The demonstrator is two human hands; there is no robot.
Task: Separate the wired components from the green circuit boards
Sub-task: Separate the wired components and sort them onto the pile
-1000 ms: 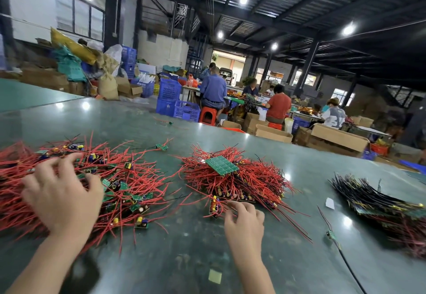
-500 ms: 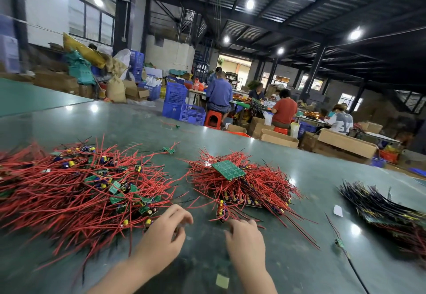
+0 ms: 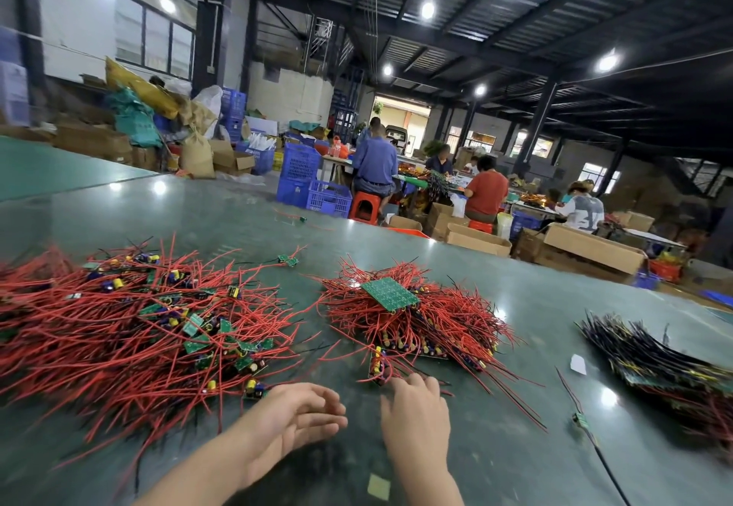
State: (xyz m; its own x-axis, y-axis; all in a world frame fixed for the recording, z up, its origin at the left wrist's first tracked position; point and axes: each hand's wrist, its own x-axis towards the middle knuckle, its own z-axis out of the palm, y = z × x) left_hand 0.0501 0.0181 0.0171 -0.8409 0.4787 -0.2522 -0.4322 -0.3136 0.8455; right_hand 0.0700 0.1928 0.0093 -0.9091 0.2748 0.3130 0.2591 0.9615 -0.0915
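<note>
A wide heap of red-wired small green boards (image 3: pixel 131 331) covers the left of the dark green table (image 3: pixel 515 446). A second pile of red wires (image 3: pixel 420 323) lies at the centre, with a green circuit board panel (image 3: pixel 390 293) on top and a strip of boards with capacitors (image 3: pixel 378 365) at its near edge. My left hand (image 3: pixel 293 422) hovers between the two piles, fingers relaxed and holding nothing. My right hand (image 3: pixel 416 410) rests on the table with its fingertips at the near strip; whether it grips it is hidden.
A pile of black-wired boards (image 3: pixel 666 366) lies at the right. A single board on a black wire (image 3: pixel 581 420), a white scrap (image 3: pixel 578 363) and a yellow scrap (image 3: pixel 378 486) lie on the table. People sit among boxes and blue crates behind.
My left hand left the left heap and swung right to the gap between the piles, opening its fingers. My right hand stayed at the centre pile's near edge.
</note>
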